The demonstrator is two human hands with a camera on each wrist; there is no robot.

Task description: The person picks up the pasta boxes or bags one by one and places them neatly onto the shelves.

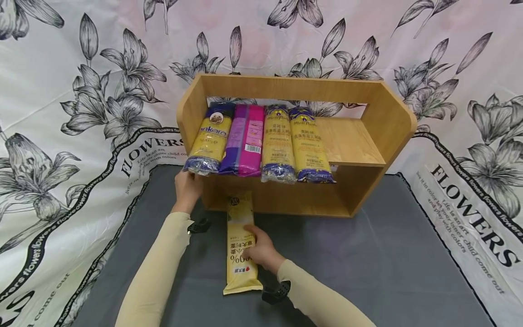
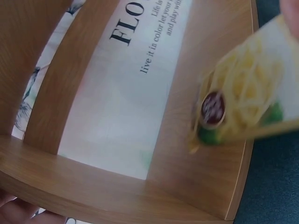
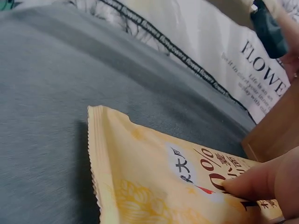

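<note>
A wooden two-tier shelf (image 1: 359,186) stands at the back of the table. My left hand (image 1: 188,188) holds its left side panel; in the left wrist view the fingers (image 2: 18,212) lie along the panel's outer face. My right hand (image 1: 263,250) grips a long yellow pasta package (image 1: 241,277) by its right edge, thumb on top. The package's far end reaches into the lower tier, and its crimped near end points toward me. Up close in the right wrist view, the thumb (image 3: 257,179) presses on the printed face.
On the upper tier lie a yellow-and-blue pasta bag (image 1: 210,138), a purple-and-pink bag (image 1: 245,141) and two yellow spaghetti bags (image 1: 278,143), side by side, their ends overhanging the front. Bare upper board (image 1: 347,141) shows on their right. Flower-printed cloth (image 1: 261,45) hangs behind.
</note>
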